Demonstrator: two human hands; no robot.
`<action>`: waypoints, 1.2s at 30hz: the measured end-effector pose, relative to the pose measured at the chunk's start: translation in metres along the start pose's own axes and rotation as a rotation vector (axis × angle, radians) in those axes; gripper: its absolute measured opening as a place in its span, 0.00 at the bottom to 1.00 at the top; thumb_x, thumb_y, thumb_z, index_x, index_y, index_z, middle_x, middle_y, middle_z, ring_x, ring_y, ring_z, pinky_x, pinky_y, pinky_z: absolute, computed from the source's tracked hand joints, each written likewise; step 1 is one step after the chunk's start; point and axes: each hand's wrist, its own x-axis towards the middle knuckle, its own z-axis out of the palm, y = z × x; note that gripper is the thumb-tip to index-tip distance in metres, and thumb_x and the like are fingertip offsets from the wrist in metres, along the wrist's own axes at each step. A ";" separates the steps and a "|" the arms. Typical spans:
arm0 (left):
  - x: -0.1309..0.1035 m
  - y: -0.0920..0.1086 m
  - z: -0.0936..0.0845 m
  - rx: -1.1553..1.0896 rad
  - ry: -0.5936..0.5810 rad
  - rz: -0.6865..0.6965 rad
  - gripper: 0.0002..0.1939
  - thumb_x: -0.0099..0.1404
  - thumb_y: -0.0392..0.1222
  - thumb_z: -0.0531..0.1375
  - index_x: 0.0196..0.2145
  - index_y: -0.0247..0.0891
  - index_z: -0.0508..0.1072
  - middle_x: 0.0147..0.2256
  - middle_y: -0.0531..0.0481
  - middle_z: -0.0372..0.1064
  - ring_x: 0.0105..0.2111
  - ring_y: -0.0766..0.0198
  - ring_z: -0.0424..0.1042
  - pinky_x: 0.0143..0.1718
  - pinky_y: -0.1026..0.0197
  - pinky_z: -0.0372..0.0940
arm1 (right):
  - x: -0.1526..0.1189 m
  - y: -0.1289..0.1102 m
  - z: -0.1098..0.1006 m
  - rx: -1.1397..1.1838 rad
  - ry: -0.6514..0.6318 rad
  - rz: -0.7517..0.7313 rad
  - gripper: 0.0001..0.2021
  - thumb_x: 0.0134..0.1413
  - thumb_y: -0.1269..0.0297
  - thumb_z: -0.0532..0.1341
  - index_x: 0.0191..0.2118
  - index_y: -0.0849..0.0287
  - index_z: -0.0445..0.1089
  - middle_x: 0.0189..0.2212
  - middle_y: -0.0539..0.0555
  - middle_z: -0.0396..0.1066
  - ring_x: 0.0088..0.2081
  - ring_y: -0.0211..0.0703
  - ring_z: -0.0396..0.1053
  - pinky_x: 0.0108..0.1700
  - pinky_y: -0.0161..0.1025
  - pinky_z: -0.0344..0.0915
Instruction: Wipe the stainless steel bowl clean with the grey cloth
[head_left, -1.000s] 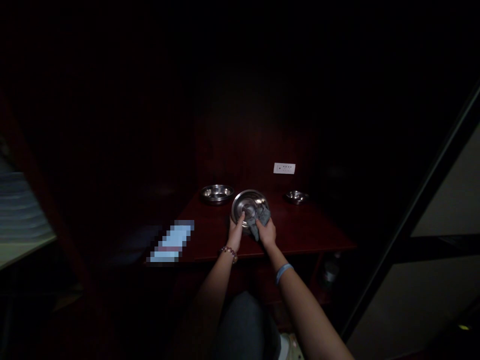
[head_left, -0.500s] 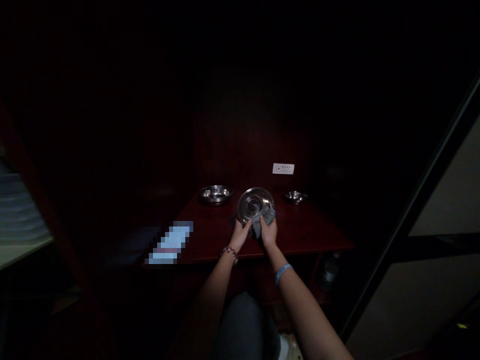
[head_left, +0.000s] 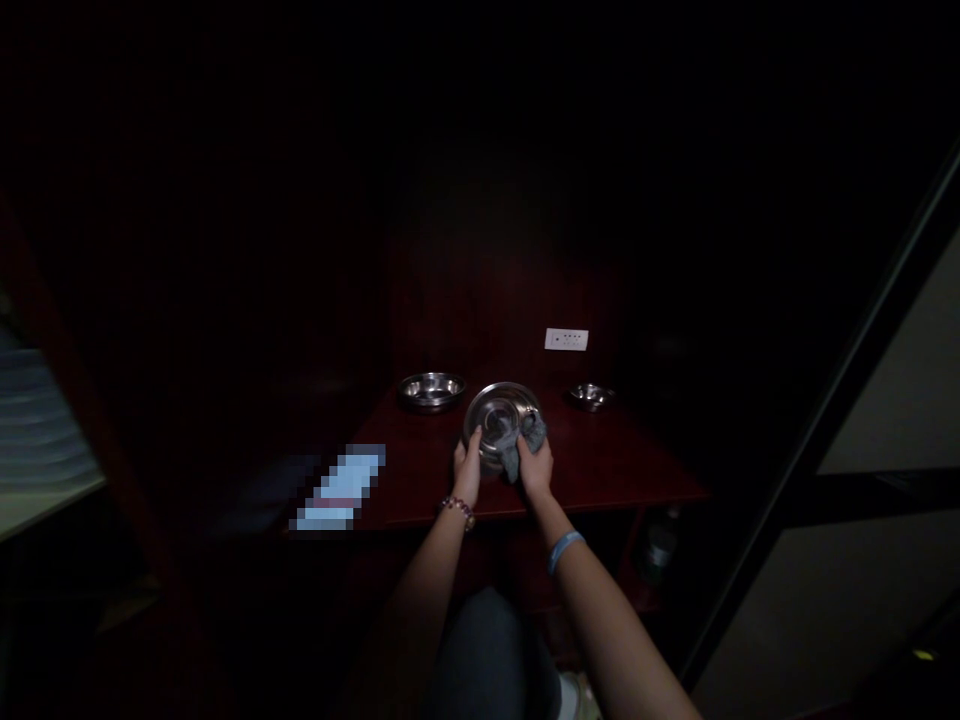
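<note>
Above the dark red desk, a shiny round metal bowl (head_left: 491, 410) is held tilted between both hands. My left hand (head_left: 466, 470) is closed on its lower left rim, thumb over the near face. With my right hand (head_left: 537, 468) I grip a grey cloth (head_left: 510, 456), which is bunched against the bowl's right side; that hand's fingertips are partly hidden by the cloth. Behind and to the left stands another metal bowl (head_left: 432, 388), wide and shallow. A smaller metal bowl (head_left: 592, 396) sits at the back right of the desk.
The desk (head_left: 600, 470) has a front edge below my wrists. A white socket panel (head_left: 566, 340) is on the back wall. A blurred bright rectangle (head_left: 341, 488) lies at left. Under the desk at right stands a bottle (head_left: 658, 548). Stacked plates (head_left: 45, 430) show far left.
The held bowl has shifted slightly left and down. My left hand has moved left along the rim, its thumb now pointing up. The cloth remains against the bowl in my right hand.
</note>
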 end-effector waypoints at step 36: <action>0.000 -0.004 -0.001 0.111 -0.099 0.141 0.26 0.64 0.57 0.58 0.54 0.38 0.70 0.56 0.41 0.69 0.56 0.55 0.68 0.60 0.53 0.58 | -0.002 -0.003 -0.001 0.105 0.121 0.033 0.21 0.54 0.59 0.60 0.54 0.56 0.69 0.48 0.57 0.75 0.50 0.49 0.73 0.52 0.40 0.66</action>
